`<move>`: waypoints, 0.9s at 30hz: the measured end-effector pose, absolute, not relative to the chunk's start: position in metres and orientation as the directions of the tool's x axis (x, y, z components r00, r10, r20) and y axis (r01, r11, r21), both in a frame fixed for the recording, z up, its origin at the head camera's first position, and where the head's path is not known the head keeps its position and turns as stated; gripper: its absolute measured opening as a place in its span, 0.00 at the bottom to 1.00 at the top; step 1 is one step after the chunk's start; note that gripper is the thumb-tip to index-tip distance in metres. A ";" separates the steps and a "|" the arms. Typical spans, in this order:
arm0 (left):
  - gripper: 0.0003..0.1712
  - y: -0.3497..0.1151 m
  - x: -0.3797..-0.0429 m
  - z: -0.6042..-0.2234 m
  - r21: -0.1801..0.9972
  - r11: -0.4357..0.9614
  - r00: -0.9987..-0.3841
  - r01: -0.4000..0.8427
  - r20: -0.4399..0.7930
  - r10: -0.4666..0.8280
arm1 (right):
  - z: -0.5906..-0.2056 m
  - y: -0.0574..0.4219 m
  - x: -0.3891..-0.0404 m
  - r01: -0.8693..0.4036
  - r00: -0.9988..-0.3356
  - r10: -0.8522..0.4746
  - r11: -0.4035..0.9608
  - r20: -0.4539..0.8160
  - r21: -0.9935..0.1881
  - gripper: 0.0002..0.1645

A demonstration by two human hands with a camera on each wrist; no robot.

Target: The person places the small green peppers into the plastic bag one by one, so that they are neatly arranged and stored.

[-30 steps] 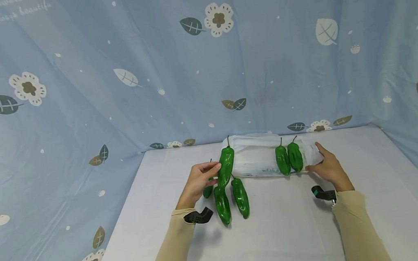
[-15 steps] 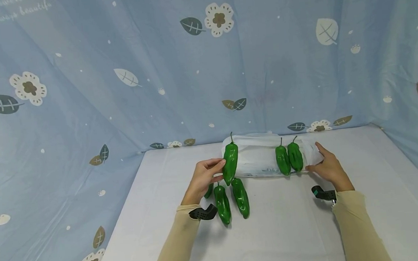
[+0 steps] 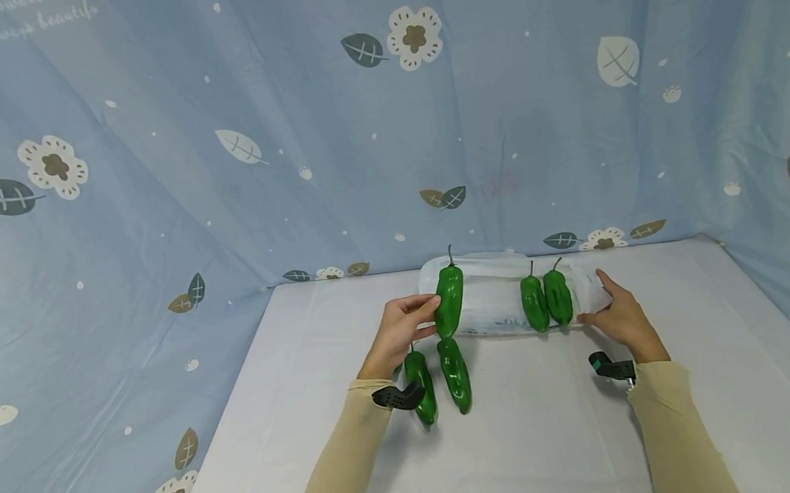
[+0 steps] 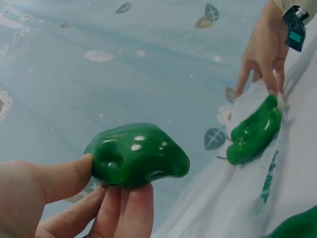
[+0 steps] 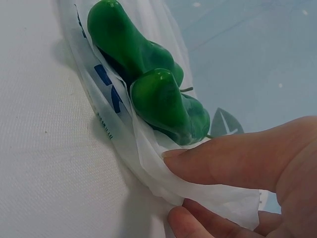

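My left hand (image 3: 399, 333) pinches a green pepper (image 3: 450, 302) between thumb and fingers, stem up, over the left end of a white plastic bag (image 3: 490, 301). The left wrist view has that pepper (image 4: 138, 154) end-on, thumb on one side and fingers beneath. Two more green peppers lie side by side on the bag's right part: one pepper (image 3: 534, 303) and its neighbour (image 3: 557, 296). At the bag's right end, my right hand (image 3: 625, 320) grips the plastic; the right wrist view has a fold of the bag (image 5: 163, 173) between thumb and fingers.
Below the left hand, a green pepper (image 3: 455, 375) and another pepper (image 3: 421, 387) lie on the white tablecloth (image 3: 535, 437). A third one is mostly hidden behind the left hand. A blue patterned curtain (image 3: 330, 128) stands behind the table.
My left hand has carried its pepper to the right, from above the loose peppers to over the bag's left end. The right hand has stayed at the bag's right end.
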State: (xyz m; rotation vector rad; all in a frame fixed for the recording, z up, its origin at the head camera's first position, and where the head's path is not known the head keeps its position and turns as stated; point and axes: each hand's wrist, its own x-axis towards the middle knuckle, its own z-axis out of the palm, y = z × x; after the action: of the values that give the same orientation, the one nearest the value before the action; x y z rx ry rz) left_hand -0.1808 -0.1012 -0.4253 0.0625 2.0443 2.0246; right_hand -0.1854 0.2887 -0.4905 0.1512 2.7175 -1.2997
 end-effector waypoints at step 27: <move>0.22 -0.059 -0.198 -0.425 0.984 -0.013 -0.954 -0.179 -0.170 0.248 | -0.488 0.287 -0.184 0.130 -0.989 0.031 0.626 -0.142 -0.769 0.66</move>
State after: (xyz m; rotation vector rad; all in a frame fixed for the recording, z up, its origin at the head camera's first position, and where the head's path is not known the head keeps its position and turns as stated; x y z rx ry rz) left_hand -0.1979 -0.0594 -0.4255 0.0726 1.9716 2.0434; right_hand -0.1837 0.2871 -0.4881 0.1353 2.7278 -1.3036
